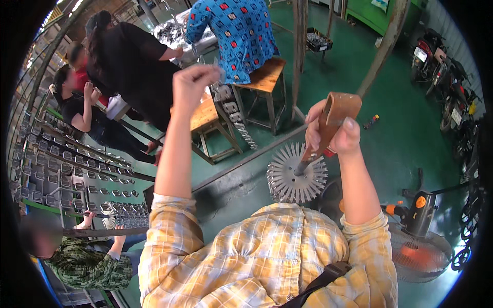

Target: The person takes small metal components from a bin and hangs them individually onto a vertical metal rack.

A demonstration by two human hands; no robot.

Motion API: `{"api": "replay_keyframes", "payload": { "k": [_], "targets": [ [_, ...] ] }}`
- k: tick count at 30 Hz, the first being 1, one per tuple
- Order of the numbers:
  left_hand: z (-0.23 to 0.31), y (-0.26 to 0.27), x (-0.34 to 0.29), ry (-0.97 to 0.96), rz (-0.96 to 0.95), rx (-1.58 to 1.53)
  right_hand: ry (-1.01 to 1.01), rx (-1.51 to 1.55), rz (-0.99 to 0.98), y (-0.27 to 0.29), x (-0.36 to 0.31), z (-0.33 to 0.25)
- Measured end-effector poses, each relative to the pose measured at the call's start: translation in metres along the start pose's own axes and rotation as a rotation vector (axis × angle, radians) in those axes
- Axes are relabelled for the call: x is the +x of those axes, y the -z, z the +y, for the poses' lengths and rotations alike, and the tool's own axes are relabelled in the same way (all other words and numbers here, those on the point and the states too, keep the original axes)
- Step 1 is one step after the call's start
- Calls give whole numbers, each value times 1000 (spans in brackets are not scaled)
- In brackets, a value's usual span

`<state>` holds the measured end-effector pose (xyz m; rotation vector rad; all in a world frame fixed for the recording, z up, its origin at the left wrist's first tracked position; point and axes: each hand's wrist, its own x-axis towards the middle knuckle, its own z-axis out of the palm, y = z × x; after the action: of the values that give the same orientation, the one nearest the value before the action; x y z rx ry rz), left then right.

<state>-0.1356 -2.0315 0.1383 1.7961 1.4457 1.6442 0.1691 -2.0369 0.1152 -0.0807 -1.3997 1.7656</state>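
My left hand (192, 84) is raised in front of me, thumb and fingers pinched together. A small, blurred greyish bit shows at its fingertips, and I cannot make out what it is. Beyond and below that hand hangs a row of shiny metal pieces (236, 118). My right hand (339, 136) is wrapped round a brown, rusty-looking flat metal bar (339, 108) with a rounded, bent top. From the bar's lower end a rod runs down to a round metal rack (290, 179), with many thin blades spread out like spokes.
Two wooden stools (267, 77) stand ahead; a person in a blue patterned shirt (236, 36) is at one. Several other people work at left beside racks of metal parts (72, 154). A standing fan (416, 251) is at right; motorbikes (447, 82) stand beyond. A metal post (382, 51) slants ahead.
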Motion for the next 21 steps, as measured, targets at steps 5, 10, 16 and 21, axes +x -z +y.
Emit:
{"api": "replay_keyframes", "payload": {
  "k": [5, 10, 16, 21],
  "targets": [
    [-90, -50, -98, 172, -125, -38, 6, -24, -34, 0, 1, -6],
    [-134, -86, -165, 149, -269, 114, -1, -33, -26, 3, 0, -4],
    [-154, -111, -205, 219, -403, 89, 9, -19, -27, 3, -2, -5],
    [-161, -117, -212, 187, -475, 118, 19, -95, -39, -1, -3, -6]
  ]
}}
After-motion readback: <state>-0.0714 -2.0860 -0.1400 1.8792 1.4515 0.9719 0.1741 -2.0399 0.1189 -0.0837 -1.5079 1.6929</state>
